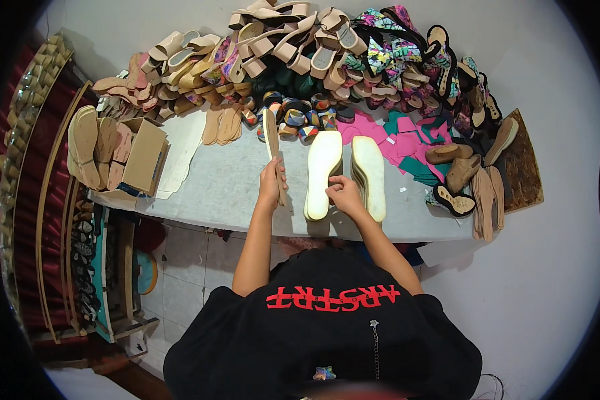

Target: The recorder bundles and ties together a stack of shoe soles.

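My left hand point(270, 185) is wrapped round a few tan shoe insoles point(271, 137), held upright on edge above the table. To the right stand two stacks of insoles with cream tops, a left stack point(321, 160) and a right stack point(369, 167), toes toward me. My right hand point(345, 196) sits between them, its fingers closed at the inner edge of the left stack's top insole. Its fingertips are partly hidden, so how firm the grip is does not show.
Sandals point(273, 40) are heaped along the table's point(233, 180) far side. Behind the insoles lie patterned shoe straps point(297, 117) and pink and green scraps point(400, 143). A cardboard box point(145, 157) with soles stands left; wooden shoe lasts point(461, 172) and tan soles point(487, 200) lie right.
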